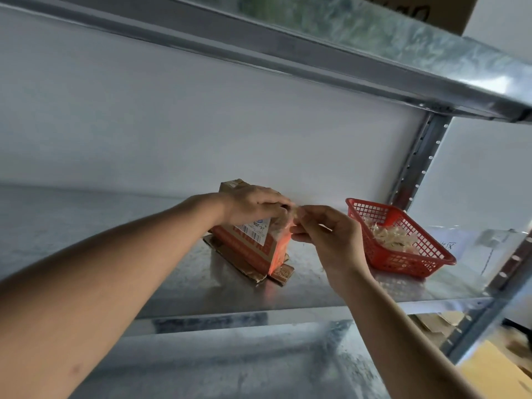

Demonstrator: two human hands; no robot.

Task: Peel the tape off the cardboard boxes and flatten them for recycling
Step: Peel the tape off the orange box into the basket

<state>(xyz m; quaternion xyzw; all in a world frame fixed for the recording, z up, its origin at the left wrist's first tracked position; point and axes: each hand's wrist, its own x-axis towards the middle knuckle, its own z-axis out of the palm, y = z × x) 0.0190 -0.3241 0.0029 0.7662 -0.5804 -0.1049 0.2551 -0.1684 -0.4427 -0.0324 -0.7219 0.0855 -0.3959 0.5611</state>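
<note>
A metal shelf (178, 286) of galvanised sheet is seen from below head height, with a white wall (201, 133) behind it and a second shelf (374, 47) overhead, on which the corner of a brown carton (449, 12) is shown at the top right. A perforated upright post (417, 162) is fixed at the right rear corner. Below the shelf edge, at the lower right, blurred pieces of cardboard (489, 367) are visible. Nothing is placed between the camera and the work except the two bare forearms, by which part of the shelf surface is covered. A small cardboard box (253, 249) with orange print and a white label is stood on the shelf near the wall, its bottom flaps splayed flat on the metal. The box is pressed from above by the left hand (253, 205), whose fingers are curled over its top edge. Just beside it, a strip of clear tape (289, 223), still joined to the corner of the box, is pinched between thumb and fingertips of the right hand (322, 228). To the right, well apart from the box, a red plastic basket (431, 254) is set, and a heap of crumpled pale tape scraps (391, 237) is held in it.
</note>
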